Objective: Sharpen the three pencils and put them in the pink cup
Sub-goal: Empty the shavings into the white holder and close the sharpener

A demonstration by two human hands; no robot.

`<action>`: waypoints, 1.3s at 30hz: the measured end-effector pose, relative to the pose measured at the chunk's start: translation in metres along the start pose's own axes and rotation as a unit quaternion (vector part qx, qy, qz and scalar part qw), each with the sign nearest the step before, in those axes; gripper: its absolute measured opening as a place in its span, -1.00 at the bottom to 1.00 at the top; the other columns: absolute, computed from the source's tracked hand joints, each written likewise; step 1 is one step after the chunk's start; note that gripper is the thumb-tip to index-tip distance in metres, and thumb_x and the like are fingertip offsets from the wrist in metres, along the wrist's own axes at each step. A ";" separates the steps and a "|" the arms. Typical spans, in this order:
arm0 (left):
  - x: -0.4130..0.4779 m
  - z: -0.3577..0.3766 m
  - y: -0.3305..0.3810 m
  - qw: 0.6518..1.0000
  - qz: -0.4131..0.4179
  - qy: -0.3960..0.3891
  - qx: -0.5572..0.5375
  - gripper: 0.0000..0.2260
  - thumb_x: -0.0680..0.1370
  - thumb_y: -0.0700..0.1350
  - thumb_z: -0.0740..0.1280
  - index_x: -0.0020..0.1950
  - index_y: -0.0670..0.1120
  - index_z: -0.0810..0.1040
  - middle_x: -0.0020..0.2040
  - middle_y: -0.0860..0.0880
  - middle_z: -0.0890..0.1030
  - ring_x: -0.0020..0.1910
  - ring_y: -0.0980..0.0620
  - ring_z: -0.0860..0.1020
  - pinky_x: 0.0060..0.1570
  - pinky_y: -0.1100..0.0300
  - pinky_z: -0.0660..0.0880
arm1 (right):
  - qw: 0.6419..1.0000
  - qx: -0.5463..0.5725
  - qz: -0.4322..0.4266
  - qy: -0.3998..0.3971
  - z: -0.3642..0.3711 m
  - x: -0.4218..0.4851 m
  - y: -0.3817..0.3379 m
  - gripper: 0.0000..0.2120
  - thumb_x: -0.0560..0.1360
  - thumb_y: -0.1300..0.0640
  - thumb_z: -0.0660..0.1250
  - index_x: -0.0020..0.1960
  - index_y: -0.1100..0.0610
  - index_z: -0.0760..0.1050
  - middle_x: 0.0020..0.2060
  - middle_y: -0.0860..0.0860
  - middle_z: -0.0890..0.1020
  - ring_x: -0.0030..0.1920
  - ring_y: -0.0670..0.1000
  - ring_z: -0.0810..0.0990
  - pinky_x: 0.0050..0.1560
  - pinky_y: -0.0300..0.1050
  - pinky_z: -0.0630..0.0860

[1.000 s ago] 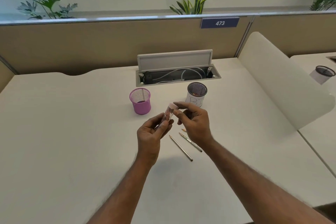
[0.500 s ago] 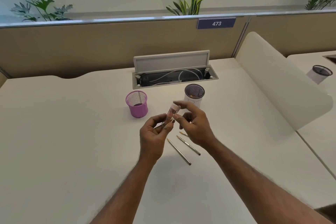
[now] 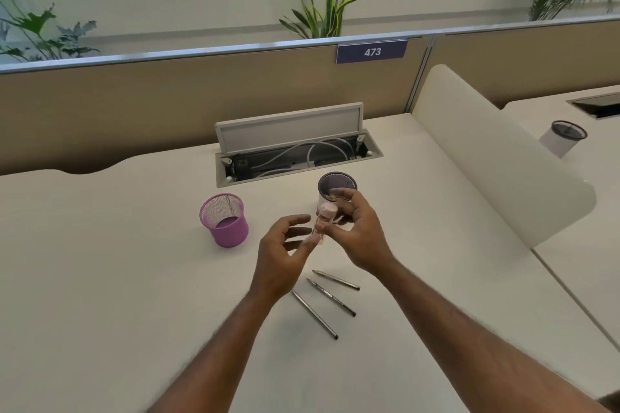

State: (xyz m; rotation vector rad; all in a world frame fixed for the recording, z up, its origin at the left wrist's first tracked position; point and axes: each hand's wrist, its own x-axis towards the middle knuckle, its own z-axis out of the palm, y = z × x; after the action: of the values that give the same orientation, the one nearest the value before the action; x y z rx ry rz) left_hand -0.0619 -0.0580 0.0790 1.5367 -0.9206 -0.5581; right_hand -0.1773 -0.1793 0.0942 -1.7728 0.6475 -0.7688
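Pencils, three of them (image 3: 323,296), are seen lying loose on the desk (image 3: 100,278), just beside one another and near the forearms; none is in the pink cup (image 3: 224,220), which stands empty to the left. Whether any is sharpened cannot be told. A small sharpener (image 3: 322,223), clear-bodied with a pale pink cap, is pinched in the right hand (image 3: 357,233), while the left hand (image 3: 285,251) is held loosely open with its fingertips at the sharpener's base. Sharpening and cupping appear still undone. The pink cup is made of fine mesh; the pencils are slim and dark; a second, white mesh-rimmed cup (image 3: 337,186) is partly hidden behind the right hand.
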 end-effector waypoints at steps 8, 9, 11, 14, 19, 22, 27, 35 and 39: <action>0.098 0.009 0.025 0.985 0.073 -0.113 0.106 -0.70 0.60 -0.16 0.29 0.33 0.01 0.49 0.25 0.06 0.55 0.14 0.25 0.52 -0.04 0.43 0.49 | 0.994 0.021 0.055 -0.095 -0.037 0.053 0.009 -0.46 0.54 0.35 0.29 0.37 -0.03 0.16 0.13 0.07 0.63 0.09 -0.03 0.65 0.12 -0.07 0.59; 0.107 0.011 0.029 0.981 0.082 -0.135 0.115 -0.70 0.60 -0.16 0.30 0.33 0.03 0.49 0.24 0.06 0.55 0.15 0.23 0.53 -0.03 0.40 0.51 | 0.992 0.019 0.054 -0.112 -0.040 0.057 0.008 -0.45 0.56 0.35 0.27 0.38 -0.04 0.13 0.10 0.05 0.65 0.09 -0.04 0.65 0.13 -0.10 0.58; 0.124 0.015 0.032 0.969 0.102 -0.178 0.138 -0.70 0.59 -0.15 0.32 0.32 0.05 0.52 0.25 0.10 0.55 0.16 0.22 0.53 0.00 0.36 0.53 | 0.990 0.025 0.053 -0.131 -0.045 0.068 0.009 -0.47 0.58 0.35 0.22 0.40 -0.02 0.10 0.01 -0.03 0.68 0.07 -0.05 0.65 0.12 -0.13 0.56; 0.143 0.018 0.030 0.955 0.117 -0.210 0.176 -0.68 0.58 -0.20 0.34 0.30 0.06 0.55 0.25 0.14 0.54 0.17 0.19 0.52 0.01 0.36 0.53 | 0.988 0.040 0.071 -0.132 -0.053 0.083 0.010 -0.51 0.60 0.33 0.20 0.43 0.09 0.10 0.02 0.09 0.68 0.10 0.02 0.64 0.15 -0.09 0.54; 0.161 0.020 0.022 0.950 0.111 -0.215 0.196 -0.71 0.55 -0.18 0.37 0.26 0.01 0.59 0.09 0.11 0.60 0.05 0.16 0.59 -0.10 0.32 0.58 | 0.986 0.012 0.086 -0.145 -0.059 0.098 0.014 -0.63 0.61 0.26 0.22 0.39 0.20 0.28 0.10 0.16 0.64 0.18 0.09 0.60 0.20 0.01 0.52; 0.168 0.023 0.016 0.951 0.090 -0.215 0.204 -0.73 0.55 -0.15 0.38 0.25 -0.01 0.60 0.06 0.02 0.65 0.02 0.12 0.61 -0.07 0.22 0.62 | 0.990 -0.051 0.057 -0.119 -0.062 0.101 0.020 -0.69 0.60 0.17 0.26 0.32 0.20 0.46 0.13 0.14 0.62 0.17 0.08 0.59 0.18 0.04 0.56; 0.175 0.029 0.005 0.952 0.065 -0.217 0.206 -0.75 0.55 -0.13 0.38 0.23 -0.03 0.62 0.06 -0.02 0.67 0.08 0.03 0.61 -0.02 0.17 0.60 | 0.990 -0.102 0.049 -0.086 -0.064 0.104 0.032 -0.74 0.58 0.14 0.30 0.22 0.22 0.56 0.01 0.09 0.67 0.06 0.01 0.64 0.06 -0.07 0.62; 0.184 0.035 -0.005 0.958 0.041 -0.216 0.183 -0.75 0.55 -0.14 0.38 0.22 -0.01 0.63 0.07 -0.01 0.68 0.09 0.04 0.58 -0.10 0.29 0.53 | 0.994 -0.091 0.019 -0.059 -0.065 0.108 0.046 -0.74 0.56 0.19 0.33 0.23 0.22 0.57 -0.01 -0.01 0.66 -0.03 -0.24 0.63 -0.07 -0.37 0.56; 0.186 0.039 -0.011 0.958 0.042 -0.221 0.179 -0.75 0.55 -0.16 0.37 0.23 -0.04 0.63 0.06 -0.01 0.67 0.10 0.03 0.59 -0.08 0.26 0.54 | 0.993 -0.115 0.005 -0.035 -0.066 0.108 0.057 -0.72 0.54 0.18 0.36 0.23 0.20 0.57 0.07 0.08 0.68 -0.02 -0.16 0.61 -0.06 -0.43 0.54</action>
State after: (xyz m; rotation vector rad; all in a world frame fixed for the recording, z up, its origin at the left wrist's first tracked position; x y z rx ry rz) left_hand 0.0164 -0.2308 0.0896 1.7158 -1.4895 -0.7176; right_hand -0.1612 -0.3164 0.0775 -1.9950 0.7201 -0.6437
